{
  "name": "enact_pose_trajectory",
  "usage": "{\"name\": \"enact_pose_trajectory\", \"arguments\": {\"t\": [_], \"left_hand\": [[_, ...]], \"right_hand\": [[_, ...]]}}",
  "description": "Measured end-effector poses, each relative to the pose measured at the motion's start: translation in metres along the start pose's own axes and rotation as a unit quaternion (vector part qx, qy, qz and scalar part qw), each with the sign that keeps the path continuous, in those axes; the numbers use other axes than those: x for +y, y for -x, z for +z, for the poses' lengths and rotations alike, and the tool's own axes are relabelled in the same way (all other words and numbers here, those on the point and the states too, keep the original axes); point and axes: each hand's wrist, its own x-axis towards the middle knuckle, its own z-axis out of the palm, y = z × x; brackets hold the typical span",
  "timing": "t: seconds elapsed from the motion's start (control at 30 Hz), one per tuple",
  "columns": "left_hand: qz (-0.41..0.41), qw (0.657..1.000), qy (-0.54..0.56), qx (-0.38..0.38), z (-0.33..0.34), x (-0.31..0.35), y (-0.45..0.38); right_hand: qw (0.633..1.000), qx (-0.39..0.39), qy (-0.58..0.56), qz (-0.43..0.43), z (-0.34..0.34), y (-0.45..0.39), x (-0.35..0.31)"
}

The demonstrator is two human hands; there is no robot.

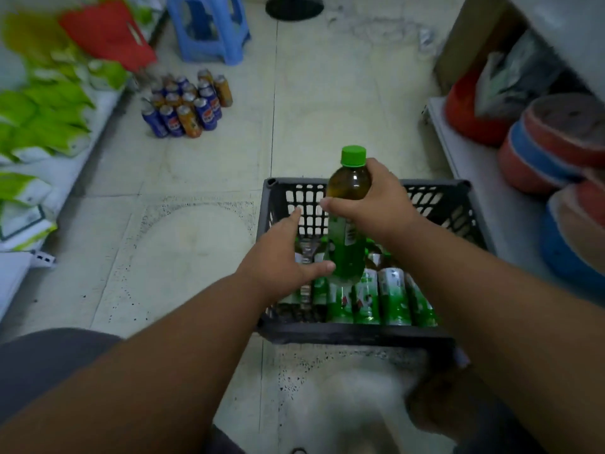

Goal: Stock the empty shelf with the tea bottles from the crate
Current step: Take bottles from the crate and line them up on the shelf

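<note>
While R hand (373,204) grips a green-capped tea bottle (348,204) upright above the black crate (360,332), L hand (284,260) reaches in w/ fingers straight, apart.

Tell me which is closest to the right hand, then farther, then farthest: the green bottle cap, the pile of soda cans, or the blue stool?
1. Green bottle cap, just above the right hand.
2. Soda cans, on the floor, far left.
3. Blue stool, at the top, beyond the cans.
</note>
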Motion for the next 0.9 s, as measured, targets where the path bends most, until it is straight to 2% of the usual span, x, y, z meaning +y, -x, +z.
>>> {"name": "enact_pose_trajectory", "arguments": {"t": [0.13, 0.27, 0.4, 0.57, 0.73, 0.9], "left_hand": [[0.040, 0.993, 0.100, 0.056, -0.009, 0.070, 0.039], [0.106, 0.982, 0.137, 0.077, -0.005, 0.136, 0.075], [0.182, 0.974, 0.138, 0.006, 0.010, 0.202, 0.101], [0.287, 0.942, 0.153, -0.078, 0.048, 0.274, 0.119], [0.381, 0.897, 0.133, -0.181, 0.100, 0.344, 0.134], [0.451, 0.850, 0.100, -0.253, 0.147, 0.412, 0.142]], "right_hand": [[0.996, 0.059, -0.016, -0.073, -0.061, 0.055, -0.052], [0.986, 0.105, -0.036, -0.127, -0.121, 0.124, -0.085], [0.974, 0.180, -0.037, -0.134, -0.179, 0.194, -0.097], [0.948, 0.298, -0.003, -0.113, -0.236, 0.275, -0.090], [0.897, 0.436, 0.026, -0.065, -0.281, 0.344, -0.076], [0.845, 0.533, 0.042, -0.013, -0.325, 0.391, -0.056]]}}
